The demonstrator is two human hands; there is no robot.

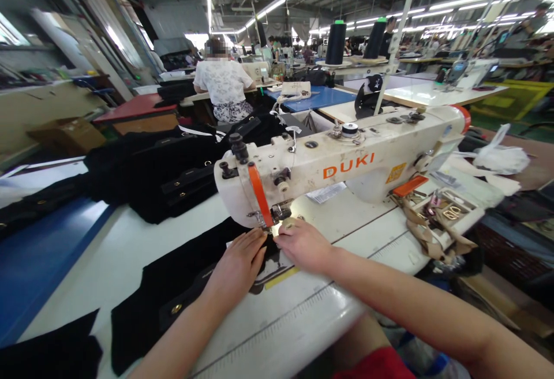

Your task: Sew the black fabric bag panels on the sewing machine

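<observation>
Beneath the needle end of the white sewing machine [341,148], in the head view, your two hands are coming close together, fingertips nearly meeting. Your left hand [242,263] is lying palm down over the black cloth piece [168,269], its fingers stretching side by side toward the needle; whether they are pinching the cloth or only resting on it, you cannot tell from this angle. Your right hand [305,246] is bending its fingers narrowly just beside the needle, and its fingertips are partly hiding whatever they are touching, so its hold cannot be told either. The black cloth piece is running from the needle area out to your left across the white worktop [333,223], and a gold-coloured eyelet [176,309] is showing beside your left forearm. An orange strip [259,194] is hanging down the machine's front. Behind the cloth, a heap of black pieces [151,177] is spreading out. To your right, a small tray [474,213] is holding metal rings [452,211]. Farther off, a co-worker [223,87] is facing away from you.
</observation>
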